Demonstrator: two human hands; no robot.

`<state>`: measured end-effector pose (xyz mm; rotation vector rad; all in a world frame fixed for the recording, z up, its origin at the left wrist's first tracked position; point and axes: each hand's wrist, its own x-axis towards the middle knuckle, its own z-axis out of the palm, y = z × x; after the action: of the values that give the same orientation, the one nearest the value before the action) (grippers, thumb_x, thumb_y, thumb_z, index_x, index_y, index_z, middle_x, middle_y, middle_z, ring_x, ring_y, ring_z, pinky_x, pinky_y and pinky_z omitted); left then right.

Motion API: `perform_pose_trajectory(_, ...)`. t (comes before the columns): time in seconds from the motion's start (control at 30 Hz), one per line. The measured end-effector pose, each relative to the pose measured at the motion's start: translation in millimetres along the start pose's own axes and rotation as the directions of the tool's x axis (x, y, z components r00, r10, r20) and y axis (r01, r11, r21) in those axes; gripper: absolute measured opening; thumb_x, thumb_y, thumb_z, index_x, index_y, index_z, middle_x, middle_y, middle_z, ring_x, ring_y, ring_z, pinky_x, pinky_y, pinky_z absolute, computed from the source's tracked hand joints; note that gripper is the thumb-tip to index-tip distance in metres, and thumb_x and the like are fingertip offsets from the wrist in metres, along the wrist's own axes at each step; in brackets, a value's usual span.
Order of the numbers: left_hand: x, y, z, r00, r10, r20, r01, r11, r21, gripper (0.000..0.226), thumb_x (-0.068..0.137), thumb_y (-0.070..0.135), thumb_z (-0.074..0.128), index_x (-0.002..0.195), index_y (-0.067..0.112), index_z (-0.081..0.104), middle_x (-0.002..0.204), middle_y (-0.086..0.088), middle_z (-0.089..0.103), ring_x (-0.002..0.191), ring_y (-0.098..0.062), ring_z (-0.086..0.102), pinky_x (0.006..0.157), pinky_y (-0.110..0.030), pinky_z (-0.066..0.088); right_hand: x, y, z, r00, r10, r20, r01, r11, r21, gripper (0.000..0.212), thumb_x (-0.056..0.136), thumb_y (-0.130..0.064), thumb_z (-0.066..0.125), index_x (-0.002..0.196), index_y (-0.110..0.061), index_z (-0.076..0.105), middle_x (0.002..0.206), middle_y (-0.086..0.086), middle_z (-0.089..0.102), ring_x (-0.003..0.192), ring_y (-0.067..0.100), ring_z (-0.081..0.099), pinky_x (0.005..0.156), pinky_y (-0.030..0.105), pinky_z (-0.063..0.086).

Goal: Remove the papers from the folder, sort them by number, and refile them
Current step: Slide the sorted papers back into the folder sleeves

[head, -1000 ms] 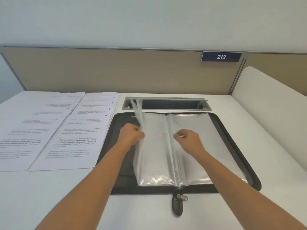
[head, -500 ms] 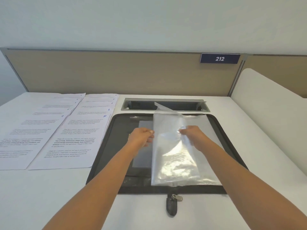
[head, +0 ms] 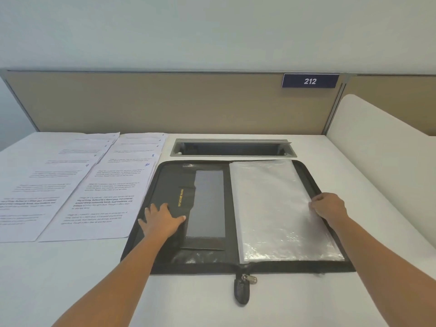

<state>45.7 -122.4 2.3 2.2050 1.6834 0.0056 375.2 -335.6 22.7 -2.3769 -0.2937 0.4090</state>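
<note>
Folder [head: 193,267] is lying open on the counter [head: 306,298], with numbered papers [head: 103,197] fanned just left of it. Left grip [head: 160,220] is pressing flat, fingers straight, on the inner cover [head: 169,185]. Right grip [head: 329,207] is pinching the outer edge of the clear sleeves [head: 271,208]. Best to be separating one sleeve only, keeping the cover pinned.

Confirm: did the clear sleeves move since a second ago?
Yes. The clear sleeves that lay left of the spine of the folder have flipped rightward. All now lie on its right half, baring the left pocket.
</note>
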Motion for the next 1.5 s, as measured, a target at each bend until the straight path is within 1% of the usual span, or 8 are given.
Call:
perform_pose_trajectory(0.13,7,-6,-4,0.996,-0.085,-0.021,0.085,0.996,-0.017,0.082,0.087,0.059,0.051,0.147,0.013,0.021,0.155,-0.019,0.011,0.144,-0.034,0.008,0.116,-0.048,0.012,-2,-3,8,1.000,-0.015,0.006,0.015,0.998,0.054,0.021,0.085,-0.023,0.066,0.100,-0.009,0.059,0.094,0.008,0.058,0.083,0.027,0.053,0.077,0.032,0.043)
perform_pose_trajectory(0.33,15,-10,-11,0.991,-0.122,-0.046,0.123,0.992,-0.001,0.078,0.086,0.058,0.052,0.142,0.009,0.029,0.146,-0.017,0.035,0.137,-0.032,0.029,0.114,-0.047,0.014,-5,-9,16,0.980,-0.111,-0.164,0.146,0.965,0.219,0.028,0.082,-0.008,0.063,0.110,-0.007,0.060,0.093,0.008,0.063,0.086,0.025,0.054,0.083,0.034,0.044)
perform_pose_trajectory(0.47,20,-9,-15,0.985,-0.166,-0.042,0.164,0.985,-0.054,0.077,0.085,0.057,0.054,0.140,0.006,0.032,0.142,-0.017,0.041,0.133,-0.032,0.035,0.113,-0.045,0.018,-4,-8,16,0.956,-0.050,-0.288,0.059,0.998,0.022,0.037,0.081,-0.009,0.056,0.118,-0.013,0.055,0.114,0.012,0.060,0.111,0.034,0.049,0.093,0.044,0.038)
perform_pose_trajectory(0.67,25,-9,-19,0.980,-0.195,-0.049,0.189,0.976,-0.111,0.068,0.087,0.053,0.055,0.133,0.005,0.041,0.134,-0.015,0.050,0.128,-0.032,0.041,0.110,-0.043,0.021,0,3,20,0.992,0.018,-0.126,-0.052,0.961,-0.273,0.052,0.085,-0.032,0.058,0.128,-0.007,0.040,0.125,0.016,0.049,0.119,0.035,0.041,0.098,0.044,0.032)
perform_pose_trajectory(0.93,39,-8,-36,0.966,-0.257,0.004,0.240,0.897,-0.371,0.044,0.093,0.030,0.056,0.123,-0.001,0.049,0.127,-0.021,0.053,0.114,-0.037,0.050,0.102,-0.041,0.038,3,0,15,0.985,0.081,-0.152,-0.121,0.953,-0.277,0.054,0.090,-0.038,0.052,0.128,-0.002,0.041,0.131,0.020,0.044,0.123,0.036,0.037,0.100,0.045,0.030)
perform_pose_trajectory(1.03,41,-16,-39,0.968,-0.250,-0.028,0.229,0.924,-0.307,0.018,0.092,0.015,0.054,0.103,0.000,0.053,0.115,-0.022,0.058,0.100,-0.036,0.054,0.086,-0.036,0.045,2,4,14,0.985,0.063,-0.159,-0.113,0.939,-0.325,0.048,0.092,-0.033,0.049,0.127,-0.001,0.043,0.130,0.019,0.044,0.123,0.036,0.037,0.099,0.044,0.030)
perform_pose_trajectory(1.3,40,-35,-39,0.960,-0.203,-0.192,0.171,0.971,-0.170,0.026,0.085,0.010,0.066,0.103,-0.007,0.057,0.105,-0.024,0.062,0.099,-0.039,0.059,0.075,-0.035,0.045,-2,12,19,0.982,0.010,-0.189,-0.086,0.913,-0.398,0.047,0.092,-0.030,0.050,0.127,0.000,0.045,0.129,0.019,0.044,0.121,0.036,0.037,0.097,0.046,0.032)
perform_pose_trajectory(1.5,39,-37,-33,0.948,-0.096,-0.304,0.089,0.995,-0.037,0.017,0.085,-0.001,0.055,0.071,0.005,0.048,0.087,-0.017,0.061,0.082,-0.034,0.058,0.063,-0.032,0.042,-3,9,26,0.976,-0.008,-0.216,-0.082,0.912,-0.403,0.044,0.093,-0.027,0.047,0.127,0.001,0.045,0.130,0.020,0.042,0.121,0.036,0.036,0.099,0.046,0.031)
